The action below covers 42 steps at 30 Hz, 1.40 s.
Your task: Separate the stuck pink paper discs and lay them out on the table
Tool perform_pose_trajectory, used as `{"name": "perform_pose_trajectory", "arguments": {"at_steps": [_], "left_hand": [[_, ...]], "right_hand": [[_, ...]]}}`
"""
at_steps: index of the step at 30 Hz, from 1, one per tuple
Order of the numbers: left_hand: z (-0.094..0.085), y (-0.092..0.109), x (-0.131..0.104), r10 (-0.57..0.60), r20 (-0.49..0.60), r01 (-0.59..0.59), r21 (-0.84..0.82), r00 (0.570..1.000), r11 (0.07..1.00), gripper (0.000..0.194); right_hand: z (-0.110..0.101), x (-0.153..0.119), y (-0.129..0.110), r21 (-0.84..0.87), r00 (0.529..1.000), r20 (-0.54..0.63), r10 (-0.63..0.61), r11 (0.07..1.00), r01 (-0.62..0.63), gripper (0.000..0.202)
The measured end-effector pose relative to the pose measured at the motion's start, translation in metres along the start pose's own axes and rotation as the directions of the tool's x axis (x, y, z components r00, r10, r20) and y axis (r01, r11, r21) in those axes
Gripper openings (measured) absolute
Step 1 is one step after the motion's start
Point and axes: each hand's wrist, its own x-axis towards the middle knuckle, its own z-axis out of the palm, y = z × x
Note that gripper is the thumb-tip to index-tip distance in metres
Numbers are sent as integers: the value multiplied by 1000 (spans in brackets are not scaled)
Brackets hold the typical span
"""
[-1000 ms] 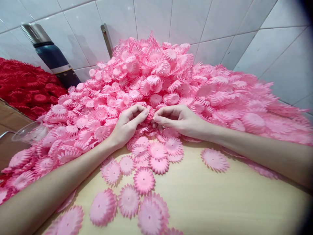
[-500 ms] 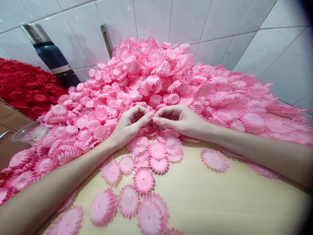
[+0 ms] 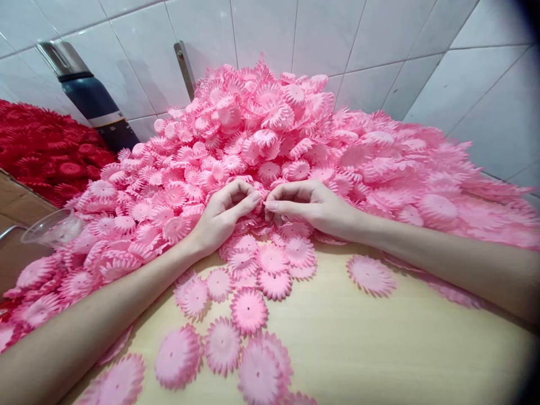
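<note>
Faced a white tiled wall [image 3: 261, 34] behind one pale wooden counter [image 3: 379, 349]. Counted two bare hands, left hand [image 3: 221, 216] and right hand [image 3: 323, 209], nearly meeting at the front of one big heap of pink flowers [image 3: 270, 135], too many to count. Saw thumb and fingertips drawn close on each; could not tell whether clamped on a flower. Found one lone flower [image 3: 371, 275] on the counter, right of several scattered below the hands. Toward the left, counted one bottle [image 3: 95, 98], one red heap [image 3: 46, 146], one clear cup [image 3: 63, 229], one cardboard box [image 3: 21, 205] and one metal strip [image 3: 184, 67].
</note>
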Motion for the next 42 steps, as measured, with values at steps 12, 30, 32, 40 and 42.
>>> {"name": "perform_pose_trajectory", "arguments": {"at_steps": [12,30,32,40,42], "left_hand": [[-1,-11,4,-191,-76,162,-285,979,945,16],[-1,-4,3,-76,-53,65,-173,996,983,14],[-1,-4,3,-14,-95,11,-39,995,999,9],[1,-6,1,112,-70,-105,93,991,990,18],[1,-6,1,113,-60,-107,93,992,990,17]], "right_hand": [[-3,3,4,27,999,-28,-44,999,45,15],[-2,4,2,78,1000,-29,11,997,-9,12],[-3,4,2,83,1000,-29,8,996,-6,13],[2,2,3,42,994,-106,-10,999,15,22],[2,3,4,37,994,-107,-4,999,8,22]]}}
